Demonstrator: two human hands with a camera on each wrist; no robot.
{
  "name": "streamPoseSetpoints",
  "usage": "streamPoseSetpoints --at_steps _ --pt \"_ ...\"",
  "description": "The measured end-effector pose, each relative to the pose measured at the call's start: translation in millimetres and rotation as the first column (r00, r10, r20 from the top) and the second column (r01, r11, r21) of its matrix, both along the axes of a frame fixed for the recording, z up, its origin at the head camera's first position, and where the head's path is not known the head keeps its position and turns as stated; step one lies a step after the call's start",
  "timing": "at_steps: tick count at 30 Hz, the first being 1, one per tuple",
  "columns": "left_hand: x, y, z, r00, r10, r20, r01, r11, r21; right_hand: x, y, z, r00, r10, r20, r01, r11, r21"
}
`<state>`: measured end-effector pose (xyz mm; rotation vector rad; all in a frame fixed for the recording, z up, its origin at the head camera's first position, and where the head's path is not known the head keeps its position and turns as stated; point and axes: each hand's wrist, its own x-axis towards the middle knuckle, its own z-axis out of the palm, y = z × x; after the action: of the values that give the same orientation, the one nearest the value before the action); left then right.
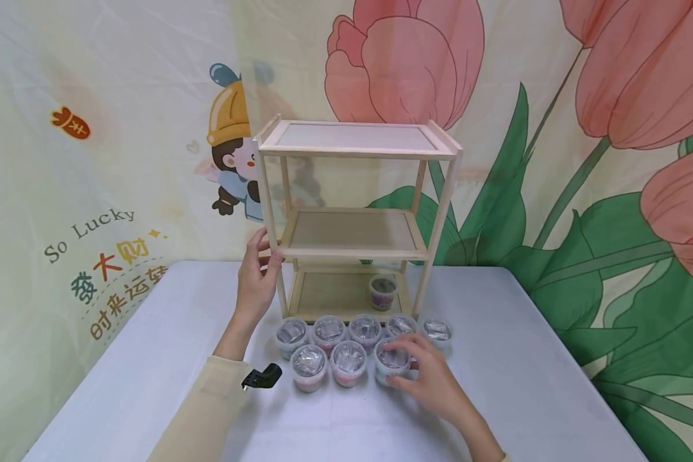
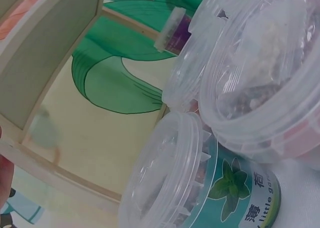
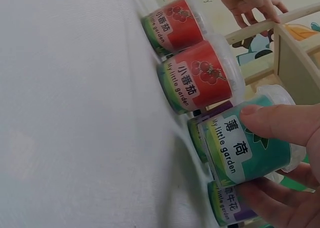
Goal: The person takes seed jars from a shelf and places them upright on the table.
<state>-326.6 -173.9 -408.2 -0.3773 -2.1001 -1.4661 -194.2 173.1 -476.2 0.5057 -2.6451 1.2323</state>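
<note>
Your work surface is the table (image 1: 525,385), covered in a pale cloth and set against a printed tulip backdrop (image 1: 612,128). Near its rear centre stands a three-tier wooden rack (image 1: 355,218); the top and middle tiers carry nothing, and the bottom tier holds one small tub (image 1: 383,292) towards its right side. Your left hand (image 1: 256,276) grips the front left post of the rack at about the height of the middle tier, fingers and thumb wrapped round the wood, which steadies the frame. Directly in front of the rack, a cluster of lidded tubs (image 1: 329,330) stands in two rows, touching or nearly touching one another. Your right hand (image 1: 424,375) is closed around the mint tub (image 3: 250,148), the rightmost unit of the front row: the thumb lies across the teal label and the fingers curl beneath it. In the right wrist view, two red tomato-label tubs (image 3: 200,80) stand just beside it, and a purple-label tub (image 3: 227,205) sits against the fingers. Whether the mint tub has cleared the table cannot be determined. Judged from this layout, the step in hand is the pickup of the second tub for shelving. The next move calls for a straight lift clear of the neighbouring lids, then a carry forward into an open tier, with the rack held firm throughout. Keep the tub upright during transfer.
</note>
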Motion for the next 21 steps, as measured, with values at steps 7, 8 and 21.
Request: streamPoseSetpoints --at_steps 7,8,21 --pt "1.1 1 2.0 1.000 0.000 0.007 0.000 1.000 -0.006 -0.8 -2 -3.5 1.000 -0.019 0.014 0.019 1.000 0.021" --pt "1.0 1 2.1 1.000 -0.002 0.008 0.002 1.000 -0.005 -0.7 -2 -3.6 1.000 -0.020 0.013 0.020 1.000 0.021" --pt "0.1 0 0.7 1.000 -0.012 -0.003 0.012 1.000 0.011 -0.3 -4 -11.9 1.000 0.005 -0.001 -0.005 1.000 0.003"
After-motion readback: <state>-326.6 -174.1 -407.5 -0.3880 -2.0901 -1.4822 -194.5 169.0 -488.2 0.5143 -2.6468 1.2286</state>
